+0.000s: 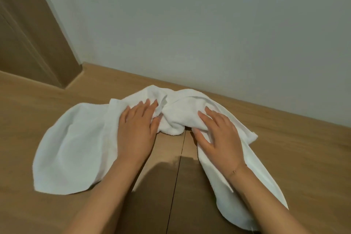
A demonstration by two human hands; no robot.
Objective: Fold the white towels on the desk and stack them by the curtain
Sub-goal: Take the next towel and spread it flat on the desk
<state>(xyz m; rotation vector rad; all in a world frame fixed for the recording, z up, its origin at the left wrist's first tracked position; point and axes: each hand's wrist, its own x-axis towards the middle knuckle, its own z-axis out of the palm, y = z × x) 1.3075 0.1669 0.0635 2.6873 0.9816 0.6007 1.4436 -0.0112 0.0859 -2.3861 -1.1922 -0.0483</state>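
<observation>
Stage: early, nothing folded or stacked in view | towel (76, 146) lying crumpled on desk (284, 148) | you are pressing left hand (135, 129) and right hand (218, 135) flat, fingers straight | folding, stacking remaining.

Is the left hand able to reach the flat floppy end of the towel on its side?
Probably yes. The left hand already rests on the white towel, and that flat end lies spread on the desk right beside it, with nothing lying on top or between.
</observation>
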